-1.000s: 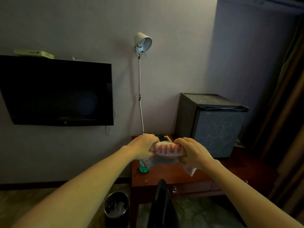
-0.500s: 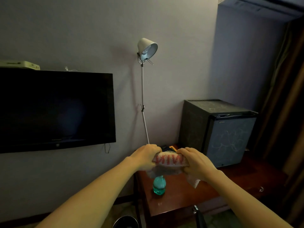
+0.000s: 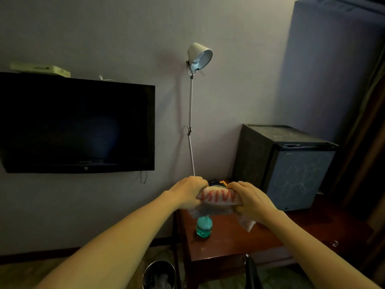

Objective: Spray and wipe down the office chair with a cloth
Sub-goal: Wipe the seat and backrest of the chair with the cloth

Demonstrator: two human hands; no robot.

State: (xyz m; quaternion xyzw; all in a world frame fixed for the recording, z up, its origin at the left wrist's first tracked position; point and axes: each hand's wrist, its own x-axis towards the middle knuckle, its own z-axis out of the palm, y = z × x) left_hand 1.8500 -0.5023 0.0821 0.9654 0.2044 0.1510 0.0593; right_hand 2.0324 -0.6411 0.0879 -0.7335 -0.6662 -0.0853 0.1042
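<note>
Left of the desk (image 3: 229,245) I see a bin (image 3: 159,275) holding crumpled white scraps. On the desk stands a teal bottle (image 3: 204,227); I cannot make out its contents. Above the desk, my left hand (image 3: 190,191) and right hand (image 3: 252,200) each clench an end of the cloth (image 3: 218,197), which is bunched and white with red marks.

Dim room, pale grey wall (image 3: 229,28). Black wall-mounted TV (image 3: 77,124) at left, screen off, flat pale box (image 3: 39,68) on top. White lamp (image 3: 199,56) on a thin pole, unlit. Dark mini fridge (image 3: 291,167) on the reddish wooden table (image 3: 229,243). Metal bin (image 3: 159,274) on the floor (image 3: 20,272) beside the table. Brown curtain (image 3: 370,122) at far right.
</note>
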